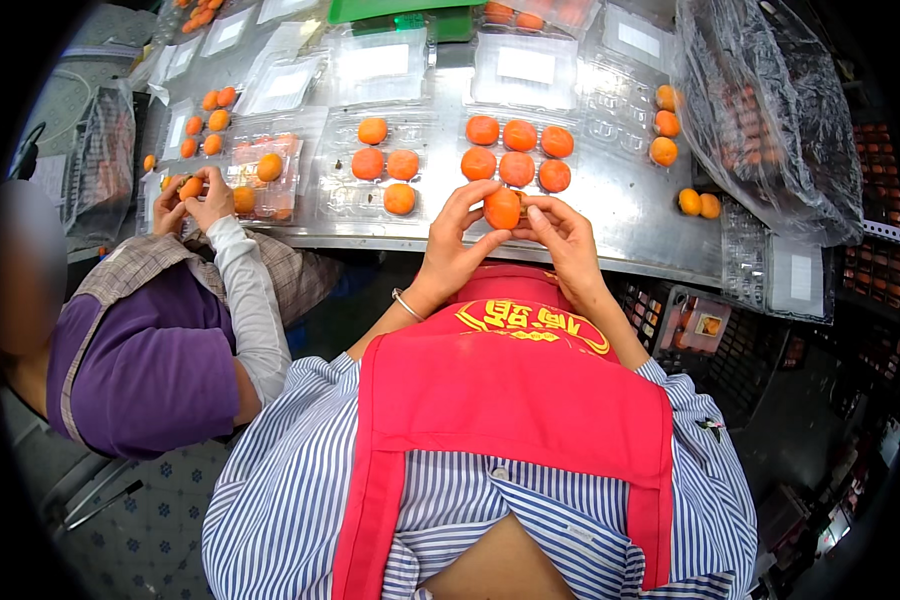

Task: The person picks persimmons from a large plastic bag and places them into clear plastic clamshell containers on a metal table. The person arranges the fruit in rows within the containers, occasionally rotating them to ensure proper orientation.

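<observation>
Between both hands, over the near edge of the metal table [615,225], is an orange persimmon [502,208]. My left hand [456,240] grips it from the left side. The fingers of my right hand [562,234] touch its right side, by the calyx. Just beyond the hands, a clear plastic tray holds two rows of persimmons [518,169]. Left of it, another clear tray [337,196] holds several persimmons [403,164]. Both trays have open lids lying away from me, each with a white label [526,66].
At the left, a co-worker's hands [211,199] hold a persimmon over other trays. A clear tray [615,124] with persimmons along one side stands at right, beside plastic-wrapped trays [757,127]. Two small persimmons [699,203] lie near the right edge. A green tray [397,9] is at the back.
</observation>
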